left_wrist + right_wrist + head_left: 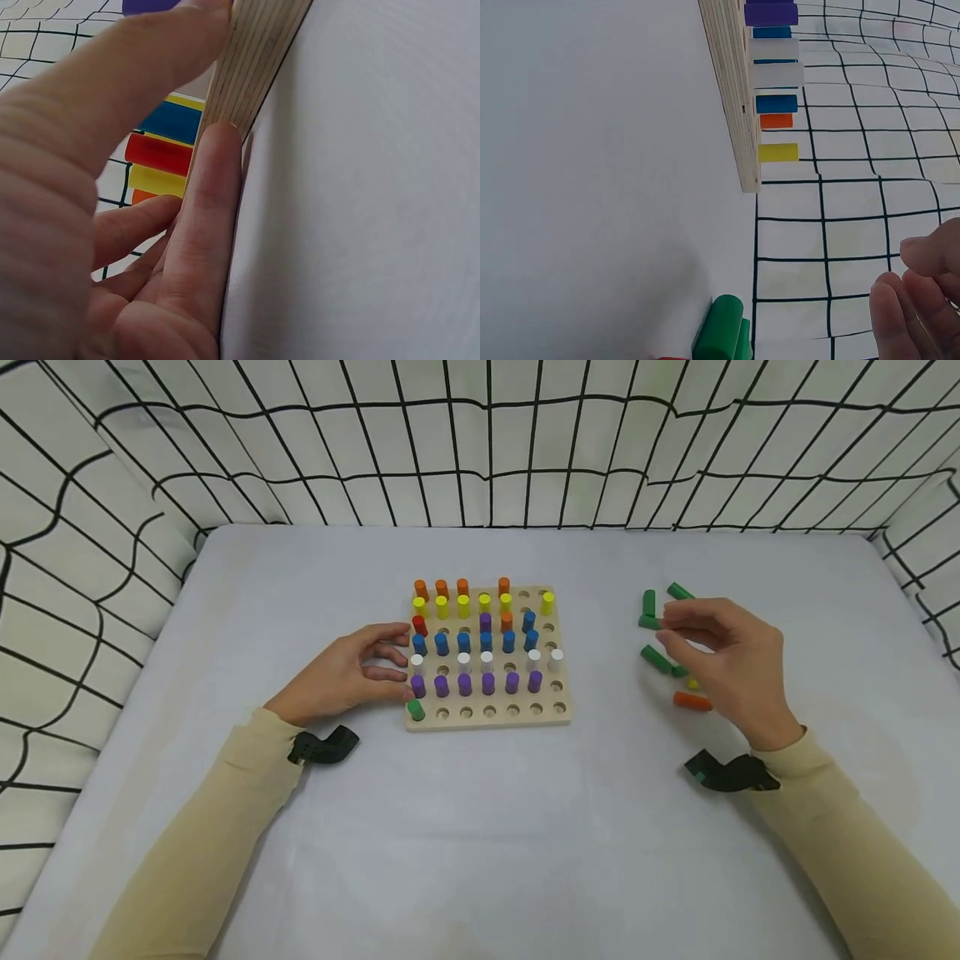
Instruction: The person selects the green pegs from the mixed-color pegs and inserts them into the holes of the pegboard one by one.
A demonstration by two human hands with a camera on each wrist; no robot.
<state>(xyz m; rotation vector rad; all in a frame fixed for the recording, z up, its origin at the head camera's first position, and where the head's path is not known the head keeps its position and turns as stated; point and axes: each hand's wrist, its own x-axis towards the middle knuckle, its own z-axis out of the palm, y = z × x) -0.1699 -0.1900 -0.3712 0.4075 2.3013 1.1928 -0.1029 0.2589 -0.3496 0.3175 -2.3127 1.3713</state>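
My left hand (341,672) rests against the left side of a wooden pegboard (487,717), thumb and fingers spread along it. In the left wrist view, a fingertip (222,139) touches the board's layered edge. Orange, yellow, red, blue, white and purple pegs stand in rows on the board. One green peg (416,710) is in its front left corner. My right hand (731,660) is over loose pegs right of the board, fingers bent and thumb apart from them. Nothing shows between its fingertips in the right wrist view. A loose green peg (649,622) appears beside those fingertips.
More green pegs (656,658) lie on the white table, with an orange peg (692,701) and a yellow peg (693,683) partly under the right hand. Several holes in the board have no peg. A black wire grid (491,472) borders the table's back and sides.
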